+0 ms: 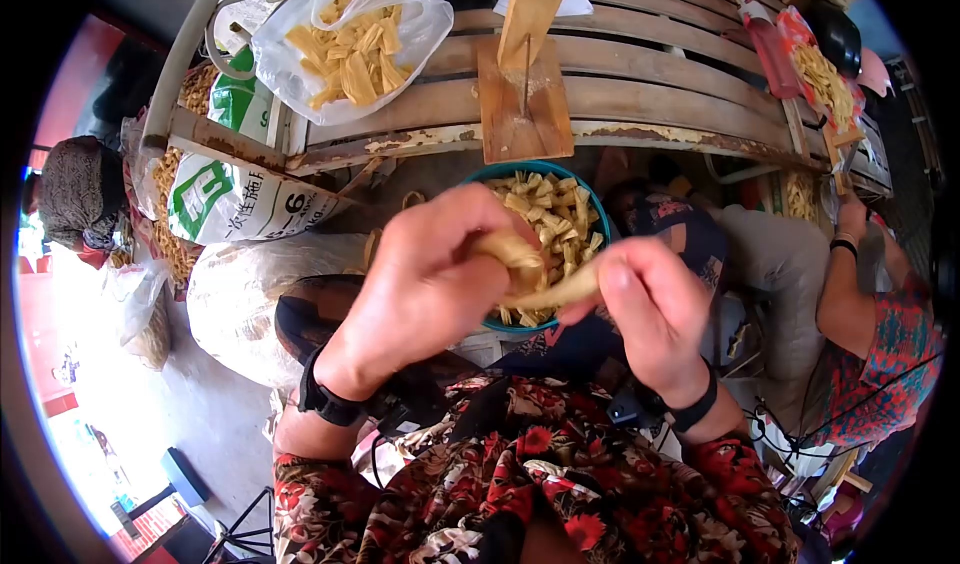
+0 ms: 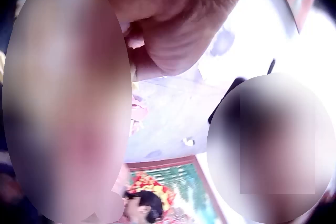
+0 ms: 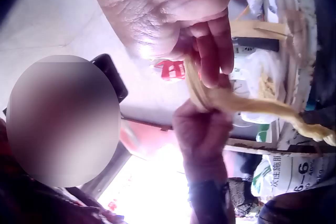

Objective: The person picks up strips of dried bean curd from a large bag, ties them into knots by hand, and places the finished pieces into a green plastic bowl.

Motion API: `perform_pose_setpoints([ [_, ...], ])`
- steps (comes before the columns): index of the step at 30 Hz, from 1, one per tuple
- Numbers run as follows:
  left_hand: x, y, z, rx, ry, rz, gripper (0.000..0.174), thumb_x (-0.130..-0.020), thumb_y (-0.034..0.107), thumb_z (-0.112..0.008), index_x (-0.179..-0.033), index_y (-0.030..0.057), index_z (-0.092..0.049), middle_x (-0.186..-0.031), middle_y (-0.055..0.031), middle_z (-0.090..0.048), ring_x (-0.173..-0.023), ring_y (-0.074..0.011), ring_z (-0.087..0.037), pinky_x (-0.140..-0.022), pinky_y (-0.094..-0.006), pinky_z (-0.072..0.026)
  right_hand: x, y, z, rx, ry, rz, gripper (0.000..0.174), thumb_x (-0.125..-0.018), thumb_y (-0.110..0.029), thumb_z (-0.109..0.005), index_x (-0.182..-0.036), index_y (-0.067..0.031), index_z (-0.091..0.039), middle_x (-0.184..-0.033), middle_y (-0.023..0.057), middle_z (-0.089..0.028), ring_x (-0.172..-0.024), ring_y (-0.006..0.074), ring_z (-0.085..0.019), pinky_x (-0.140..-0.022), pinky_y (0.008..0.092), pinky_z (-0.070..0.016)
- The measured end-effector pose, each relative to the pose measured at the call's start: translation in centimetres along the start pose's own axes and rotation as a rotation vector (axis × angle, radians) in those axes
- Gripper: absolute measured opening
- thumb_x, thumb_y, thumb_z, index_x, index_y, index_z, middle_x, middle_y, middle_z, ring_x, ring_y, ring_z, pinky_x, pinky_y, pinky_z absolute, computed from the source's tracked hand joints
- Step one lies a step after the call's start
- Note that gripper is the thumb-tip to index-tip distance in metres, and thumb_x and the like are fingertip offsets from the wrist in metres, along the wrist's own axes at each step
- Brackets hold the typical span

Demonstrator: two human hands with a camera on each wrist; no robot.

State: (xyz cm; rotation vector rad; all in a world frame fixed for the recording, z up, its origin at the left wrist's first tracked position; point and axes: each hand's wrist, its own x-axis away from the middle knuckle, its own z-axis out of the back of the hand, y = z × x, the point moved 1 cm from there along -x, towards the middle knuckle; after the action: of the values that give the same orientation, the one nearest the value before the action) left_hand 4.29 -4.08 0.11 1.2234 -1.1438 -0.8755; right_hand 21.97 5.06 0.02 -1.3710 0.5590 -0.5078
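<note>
Between my two hands runs a pale yellow fibrous strip (image 1: 570,290), with a twisted length trailing off to the side in the right wrist view. My left hand (image 1: 425,279) grips a folded part of it with curled fingers. The other end is pinched between thumb and fingers of my right hand (image 1: 650,309). Both hands are above a teal basin (image 1: 604,216) full of short folded yellow pieces (image 1: 550,209), and partly hide it. In the left wrist view, my left hand (image 2: 173,19) appears at the top, and blurred patches cover much of the scene.
A slatted bench (image 1: 660,69) stands ahead, bearing a wooden block stand (image 1: 527,114) with an upright metal rod. To its left lies a clear plastic bag (image 1: 425,39) of yellow strips. A printed white sack (image 1: 255,199) leans below. Another person (image 1: 880,344) sits at the right.
</note>
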Motion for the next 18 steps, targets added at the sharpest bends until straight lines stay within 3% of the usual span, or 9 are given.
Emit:
perform_pose_setpoints([
  [1, 0.4, 0.9, -0.4, 0.230, 0.017, 0.093, 0.022, -0.070, -0.012, -0.048, -0.087, -0.0004, -0.055, -0.093, -0.0106, -0.063, -0.087, -0.0164, -0.060, -0.076, -0.0262, -0.0471, -0.2, 1.1, -0.3, -0.098, 0.062, -0.081, 0.017, -0.094, -0.014, -0.050, -0.088, 0.0022, -0.054, -0.075, 0.0069, -0.064, -0.064, 0.0075, -0.060, -0.055, 0.0212, -0.0483],
  [3, 0.7, 0.5, -1.1, 0.431, -0.037, 0.075, 0.020, -0.075, -0.010, -0.054, -0.093, -0.0006, -0.056, -0.092, -0.0101, -0.063, -0.083, -0.0170, -0.062, -0.074, -0.0262, -0.0486, -0.3, 1.7, -0.9, -0.268, 0.023, -0.141, 0.018, -0.094, -0.018, -0.052, -0.092, -0.0005, -0.052, -0.073, 0.0016, -0.059, -0.058, 0.0057, -0.055, -0.050, 0.0194, -0.0445],
  [6, 0.8, -0.7, -2.2, 0.556, -0.094, 0.111, 0.021, -0.081, 0.000, -0.063, -0.101, -0.0024, -0.057, -0.092, -0.0101, -0.063, -0.077, -0.0155, -0.062, -0.070, -0.0253, -0.0512, -0.1, 2.3, -1.7, -0.406, -0.048, -0.158, 0.017, -0.094, -0.018, -0.053, -0.097, -0.0022, -0.049, -0.076, 0.0000, -0.057, -0.057, 0.0035, -0.051, -0.049, 0.0172, -0.0409],
  [9, 1.1, -1.7, -2.1, 0.312, 0.097, -0.035, 0.014, -0.081, 0.000, -0.063, -0.095, 0.0008, -0.061, -0.080, -0.0024, -0.063, -0.072, -0.0092, -0.061, -0.063, -0.0209, -0.0492, -0.1, 2.6, -1.7, -0.254, 0.049, -0.121, 0.016, -0.092, -0.015, -0.055, -0.099, -0.0035, -0.047, -0.082, 0.0002, -0.056, -0.060, 0.0014, -0.049, -0.050, 0.0153, -0.0385],
  [10, 1.1, -1.8, -2.3, 0.283, 0.170, -0.061, 0.009, -0.081, 0.001, -0.062, -0.090, 0.0004, -0.062, -0.076, -0.0028, -0.064, -0.068, -0.0088, -0.060, -0.061, -0.0212, -0.0486, 0.0, 2.5, -1.5, -0.364, 0.026, -0.088, 0.021, -0.090, -0.011, -0.057, -0.107, -0.0029, -0.047, -0.089, 0.0018, -0.056, -0.062, 0.0003, -0.048, -0.052, 0.0148, -0.0385],
  [14, 1.4, -2.5, -2.5, -0.306, 0.205, -0.125, 0.015, -0.080, 0.003, -0.061, -0.093, -0.0020, -0.059, -0.074, -0.0078, -0.062, -0.066, -0.0073, -0.057, -0.056, -0.0232, -0.0468, 0.7, 2.3, -2.5, -0.148, 0.054, -0.038, 0.038, -0.089, -0.006, -0.056, -0.124, -0.0014, -0.042, -0.094, 0.0053, -0.057, -0.059, 0.0006, -0.047, -0.048, 0.0152, -0.0379],
  [17, 1.6, -2.7, -3.2, -0.032, 0.188, -0.138, 0.015, -0.082, 0.004, -0.059, -0.095, -0.0008, -0.058, -0.078, -0.0067, -0.062, -0.065, -0.0086, -0.056, -0.057, -0.0239, -0.0467, 0.4, 1.3, -1.4, -0.376, 0.068, -0.328, 0.038, -0.088, -0.003, -0.054, -0.124, -0.0004, -0.042, -0.090, 0.0066, -0.058, -0.053, 0.0019, -0.046, -0.042, 0.0170, -0.0364],
  [18, 1.6, -2.8, -3.1, 0.119, 0.164, -0.070, 0.016, -0.081, 0.004, -0.058, -0.097, -0.0003, -0.057, -0.080, -0.0068, -0.063, -0.066, -0.0096, -0.057, -0.058, -0.0238, -0.0469, 0.4, 2.0, -0.9, -0.620, 0.025, -0.402, 0.039, -0.086, 0.000, -0.052, -0.124, 0.0001, -0.043, -0.087, 0.0066, -0.059, -0.047, 0.0018, -0.044, -0.038, 0.0181, -0.0337],
])
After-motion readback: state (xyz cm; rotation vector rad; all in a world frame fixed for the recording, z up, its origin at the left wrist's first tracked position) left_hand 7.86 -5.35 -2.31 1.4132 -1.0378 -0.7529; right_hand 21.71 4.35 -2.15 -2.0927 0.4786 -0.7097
